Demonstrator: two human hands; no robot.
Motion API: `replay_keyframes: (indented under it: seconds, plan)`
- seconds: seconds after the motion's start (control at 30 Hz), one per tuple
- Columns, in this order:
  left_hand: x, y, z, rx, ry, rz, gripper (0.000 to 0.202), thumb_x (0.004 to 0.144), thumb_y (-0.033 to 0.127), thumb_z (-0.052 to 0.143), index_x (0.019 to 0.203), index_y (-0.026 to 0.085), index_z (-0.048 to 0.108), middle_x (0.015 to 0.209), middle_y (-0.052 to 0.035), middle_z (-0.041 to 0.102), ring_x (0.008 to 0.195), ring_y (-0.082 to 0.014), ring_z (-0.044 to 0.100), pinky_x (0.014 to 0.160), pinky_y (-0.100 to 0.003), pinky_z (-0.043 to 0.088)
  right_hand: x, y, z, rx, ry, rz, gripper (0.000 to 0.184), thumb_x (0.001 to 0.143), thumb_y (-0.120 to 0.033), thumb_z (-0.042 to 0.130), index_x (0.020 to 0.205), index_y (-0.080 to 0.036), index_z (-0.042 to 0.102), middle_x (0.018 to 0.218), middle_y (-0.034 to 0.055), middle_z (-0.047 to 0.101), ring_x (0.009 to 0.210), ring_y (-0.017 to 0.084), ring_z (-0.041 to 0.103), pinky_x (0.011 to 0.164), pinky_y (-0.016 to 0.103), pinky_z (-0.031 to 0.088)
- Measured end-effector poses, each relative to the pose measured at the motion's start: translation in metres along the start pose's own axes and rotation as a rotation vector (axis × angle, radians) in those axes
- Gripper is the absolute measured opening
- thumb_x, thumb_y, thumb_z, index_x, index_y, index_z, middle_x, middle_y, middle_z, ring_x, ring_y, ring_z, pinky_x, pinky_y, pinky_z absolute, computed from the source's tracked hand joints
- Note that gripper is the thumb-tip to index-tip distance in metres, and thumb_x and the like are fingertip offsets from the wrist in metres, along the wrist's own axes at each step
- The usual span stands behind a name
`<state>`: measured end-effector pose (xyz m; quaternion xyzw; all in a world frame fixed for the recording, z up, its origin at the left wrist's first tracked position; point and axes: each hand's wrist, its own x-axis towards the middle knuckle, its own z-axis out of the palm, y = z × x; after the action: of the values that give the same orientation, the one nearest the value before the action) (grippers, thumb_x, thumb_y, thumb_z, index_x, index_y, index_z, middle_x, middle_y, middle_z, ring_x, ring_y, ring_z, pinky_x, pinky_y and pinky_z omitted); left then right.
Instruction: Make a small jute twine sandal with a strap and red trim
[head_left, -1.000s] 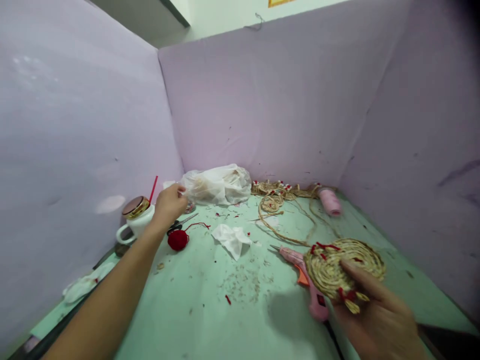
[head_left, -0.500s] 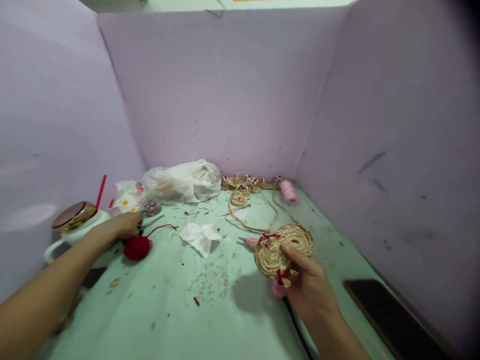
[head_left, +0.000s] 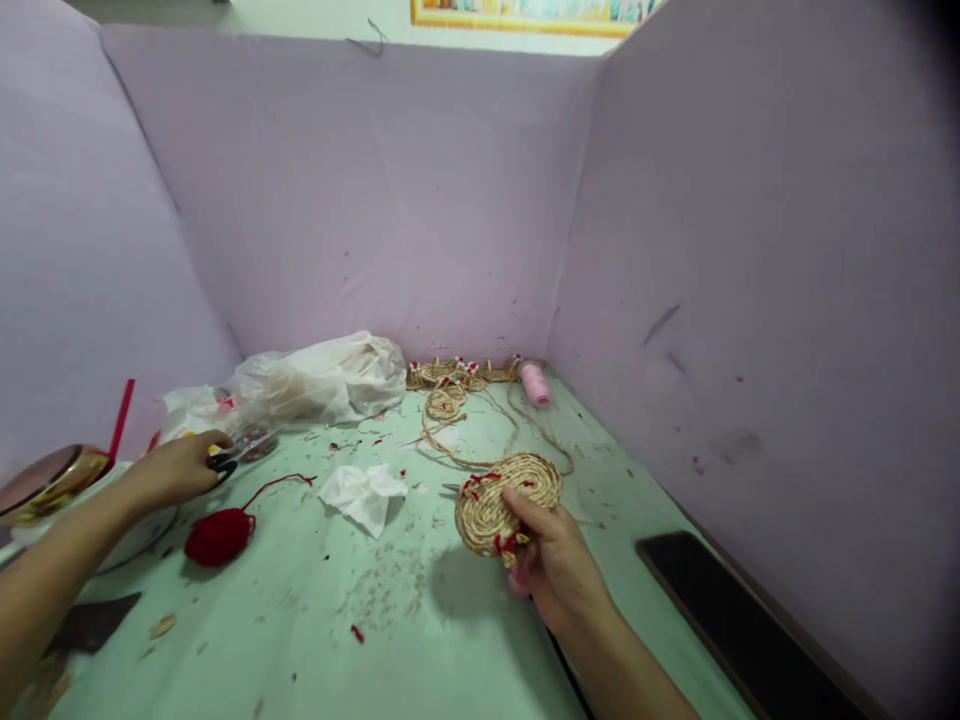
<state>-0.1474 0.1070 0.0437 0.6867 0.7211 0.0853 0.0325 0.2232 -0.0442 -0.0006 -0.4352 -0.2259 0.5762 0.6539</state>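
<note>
In my right hand (head_left: 559, 560) is a woven straw piece (head_left: 506, 500) made of two coiled rounds, with red yarn ties at its edges. The thumb presses on its face and the other fingers are behind it. My left hand (head_left: 176, 468) grips a pair of scissors (head_left: 223, 466) by the black handles, blades pointing away. Below that hand lies a red ball of yarn (head_left: 220, 538) with a loose tail. Partly hidden behind the straw piece is a pink tool (head_left: 519, 580) with a black cord.
A white plastic bag (head_left: 322, 378), more coiled straw pieces (head_left: 448, 400) and a pink thread spool (head_left: 535, 384) are at the back. A crumpled tissue (head_left: 364, 496) lies mid-table. A dark phone (head_left: 750, 620) is at right, a gold-rimmed bowl (head_left: 56, 480) at left.
My left hand has lifted the scissors off the table, raising the blades beside the plastic bag. The camera view has turned to the right. My right hand keeps its hold on the straw piece.
</note>
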Motion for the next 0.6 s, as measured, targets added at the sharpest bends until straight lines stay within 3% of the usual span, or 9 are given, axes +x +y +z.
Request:
replay_keyframes:
  seconds: [0.1, 0.2, 0.27, 0.33, 0.43, 0.5, 0.6]
  plan:
    - [-0.014, 0.017, -0.015, -0.137, 0.154, -0.071, 0.030, 0.063, 0.026, 0.057, 0.093, 0.020, 0.057, 0.062, 0.0034, 0.061, 0.063, -0.0158, 0.053, 0.058, -0.019, 0.034, -0.001, 0.002, 0.000, -0.008, 0.059, 0.040, 0.028, 0.058, -0.034, 0.075, 0.066, -0.016, 0.055, 0.040, -0.0052, 0.053, 0.025, 0.006, 0.036, 0.024, 0.017, 0.020]
    - [-0.046, 0.048, -0.030, -0.661, 0.345, -0.190, 0.041, 0.060, 0.030, 0.064, 0.099, 0.022, 0.055, 0.065, 0.0038, 0.060, 0.062, -0.0147, 0.055, 0.053, -0.019, 0.037, -0.003, 0.003, 0.000, 0.010, 0.023, -0.009, 0.027, 0.057, -0.031, 0.078, 0.069, -0.016, 0.058, 0.043, -0.0045, 0.056, 0.028, 0.006, 0.038, 0.026, 0.017, 0.022]
    - [-0.073, 0.072, -0.033, -0.995, 0.337, -0.065, 0.045, 0.060, 0.034, 0.067, 0.102, 0.022, 0.055, 0.070, 0.0020, 0.061, 0.063, -0.0140, 0.056, 0.049, -0.018, 0.037, -0.005, 0.002, 0.000, 0.017, -0.004, -0.025, 0.027, 0.058, -0.030, 0.078, 0.072, -0.015, 0.060, 0.045, -0.0037, 0.057, 0.030, 0.007, 0.040, 0.027, 0.018, 0.024]
    - [-0.098, 0.095, -0.026, -1.188, 0.209, 0.063, 0.041, 0.065, 0.044, 0.062, 0.097, 0.020, 0.057, 0.071, -0.0014, 0.063, 0.055, -0.0124, 0.052, 0.041, -0.019, 0.033, -0.006, 0.003, -0.001, 0.025, -0.026, -0.020, 0.028, 0.058, -0.030, 0.077, 0.075, -0.014, 0.062, 0.052, -0.0013, 0.062, 0.035, 0.009, 0.047, 0.031, 0.019, 0.032]
    - [-0.129, 0.126, 0.001, -1.210, -0.077, 0.098, 0.043, 0.058, 0.042, 0.068, 0.094, 0.018, 0.059, 0.064, -0.0030, 0.063, 0.049, -0.0125, 0.051, 0.040, -0.021, 0.035, -0.007, 0.005, 0.000, 0.055, -0.057, -0.013, 0.032, 0.056, -0.029, 0.077, 0.079, -0.013, 0.062, 0.066, 0.0030, 0.067, 0.053, 0.015, 0.059, 0.048, 0.023, 0.046]
    - [-0.144, 0.144, 0.023, -1.225, -0.170, 0.053, 0.044, 0.052, 0.032, 0.074, 0.091, 0.017, 0.059, 0.061, -0.0003, 0.061, 0.049, -0.0106, 0.051, 0.047, -0.021, 0.040, -0.009, 0.010, 0.002, 0.056, -0.085, -0.008, 0.031, 0.058, -0.028, 0.076, 0.080, -0.013, 0.061, 0.069, 0.0038, 0.067, 0.061, 0.017, 0.062, 0.058, 0.027, 0.050]
    - [-0.158, 0.163, 0.051, -1.314, -0.377, -0.049, 0.048, 0.055, 0.032, 0.072, 0.097, 0.016, 0.055, 0.067, -0.0018, 0.062, 0.049, -0.0111, 0.052, 0.042, -0.020, 0.036, -0.014, 0.018, 0.007, 0.045, -0.154, 0.041, 0.026, 0.062, -0.025, 0.071, 0.083, -0.014, 0.060, 0.071, 0.0033, 0.067, 0.062, 0.018, 0.062, 0.059, 0.029, 0.050]
